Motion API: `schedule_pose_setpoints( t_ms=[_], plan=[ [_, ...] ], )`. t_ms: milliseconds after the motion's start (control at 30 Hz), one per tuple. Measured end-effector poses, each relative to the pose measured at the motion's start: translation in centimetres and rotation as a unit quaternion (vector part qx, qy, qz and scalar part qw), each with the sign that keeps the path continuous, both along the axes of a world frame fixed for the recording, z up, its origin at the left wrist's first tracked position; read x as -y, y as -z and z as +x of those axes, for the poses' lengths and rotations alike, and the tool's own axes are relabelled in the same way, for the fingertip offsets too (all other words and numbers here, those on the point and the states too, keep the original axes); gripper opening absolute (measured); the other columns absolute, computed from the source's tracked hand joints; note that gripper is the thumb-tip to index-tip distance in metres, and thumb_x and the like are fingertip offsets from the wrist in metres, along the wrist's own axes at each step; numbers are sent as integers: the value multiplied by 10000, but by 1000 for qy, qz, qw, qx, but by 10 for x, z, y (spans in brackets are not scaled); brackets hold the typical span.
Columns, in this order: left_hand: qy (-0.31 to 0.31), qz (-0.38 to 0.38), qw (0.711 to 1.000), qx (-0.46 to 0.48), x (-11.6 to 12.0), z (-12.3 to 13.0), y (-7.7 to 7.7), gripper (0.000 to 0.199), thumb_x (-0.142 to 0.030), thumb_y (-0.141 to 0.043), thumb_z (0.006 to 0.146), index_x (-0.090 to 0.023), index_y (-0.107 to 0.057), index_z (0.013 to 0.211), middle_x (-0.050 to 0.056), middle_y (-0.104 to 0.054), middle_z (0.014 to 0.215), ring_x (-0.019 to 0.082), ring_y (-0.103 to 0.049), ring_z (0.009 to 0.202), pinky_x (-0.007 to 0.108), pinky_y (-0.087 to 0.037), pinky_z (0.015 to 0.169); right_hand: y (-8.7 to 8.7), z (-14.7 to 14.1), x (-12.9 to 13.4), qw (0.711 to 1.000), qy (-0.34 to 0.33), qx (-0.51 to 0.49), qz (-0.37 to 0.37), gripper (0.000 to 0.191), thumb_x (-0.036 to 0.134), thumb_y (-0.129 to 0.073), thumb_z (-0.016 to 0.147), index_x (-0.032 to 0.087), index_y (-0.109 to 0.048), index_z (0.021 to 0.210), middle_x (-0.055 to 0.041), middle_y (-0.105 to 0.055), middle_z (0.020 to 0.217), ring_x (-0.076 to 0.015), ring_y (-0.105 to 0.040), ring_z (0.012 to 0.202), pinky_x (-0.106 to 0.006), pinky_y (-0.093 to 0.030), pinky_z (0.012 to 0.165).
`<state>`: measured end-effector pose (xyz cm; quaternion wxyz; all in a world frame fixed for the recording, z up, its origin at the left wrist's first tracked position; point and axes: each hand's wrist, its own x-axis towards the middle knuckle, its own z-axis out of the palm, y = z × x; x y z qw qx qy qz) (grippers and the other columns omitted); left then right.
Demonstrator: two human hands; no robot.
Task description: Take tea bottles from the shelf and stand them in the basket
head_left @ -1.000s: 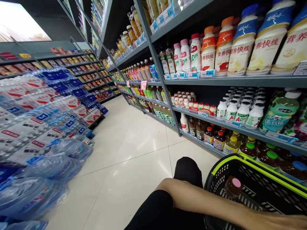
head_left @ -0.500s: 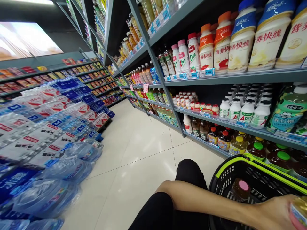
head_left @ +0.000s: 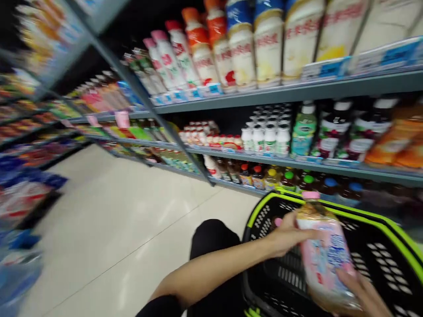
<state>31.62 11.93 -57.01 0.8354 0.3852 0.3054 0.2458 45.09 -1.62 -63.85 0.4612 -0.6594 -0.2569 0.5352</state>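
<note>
A large bottle (head_left: 325,253) with a pink cap and a pink-and-blue label is tilted above the shopping basket (head_left: 257,212). My left hand (head_left: 291,235) grips it near the shoulder, below the cap. Low on the other side, my right hand (head_left: 358,286) also holds it, fingers against the label. The basket is black with a lime-green rim and perforated walls. Inside it, behind my left hand, shows another pink cap (head_left: 278,222); the rest of that bottle is mostly hidden.
Drink shelves (head_left: 211,103) run along the right side, with white bottles (head_left: 269,136) in rows and dark bottles (head_left: 289,180) low behind the basket. My bent knee (head_left: 214,237) is left of the basket. Blurred wrapped packs (head_left: 21,268) stand at far left above tiled floor (head_left: 132,211).
The view has swung right, bringing more of the basket into sight. My left hand's bottle, earlier cut off at the right edge, now shows over the basket, and my right hand has appeared on it.
</note>
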Motion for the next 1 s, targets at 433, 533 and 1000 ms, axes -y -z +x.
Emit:
schedule_pose_setpoints(
  t_ms=[433, 533, 1000],
  plan=[
    [63, 63, 996, -5, -6, 3, 1, 815, -342, -968, 671, -134, -573, 1352, 120, -720, 1218, 226, -705, 1018, 308, -553, 882, -12, 14, 22, 990, -62, -95, 88, 794, 625, -798, 830, 175, -573, 1445, -173, -643, 1393, -341, -625, 1267, -521, -463, 1154],
    [74, 69, 995, -4, -7, 3, 1, 847, -361, -971, 661, -126, -555, 1361, 137, -709, 1247, 252, -704, 1054, 322, -549, 895, -8, 16, 25, 989, -60, -96, 90, 793, 596, -804, 838, 160, -551, 1451, -174, -637, 1399, -325, -638, 1251, -491, -481, 1141],
    [80, 157, 983, 51, -2, -1, -1, 693, -275, -904, 784, -200, -568, 1386, 85, -718, 1233, 208, -698, 1076, 300, -551, 939, -13, 12, 22, 985, -12, -116, 125, 610, 585, -784, 872, 245, -585, 1338, -102, -605, 1453, -277, -585, 1322, -419, -469, 1142]
  ],
)
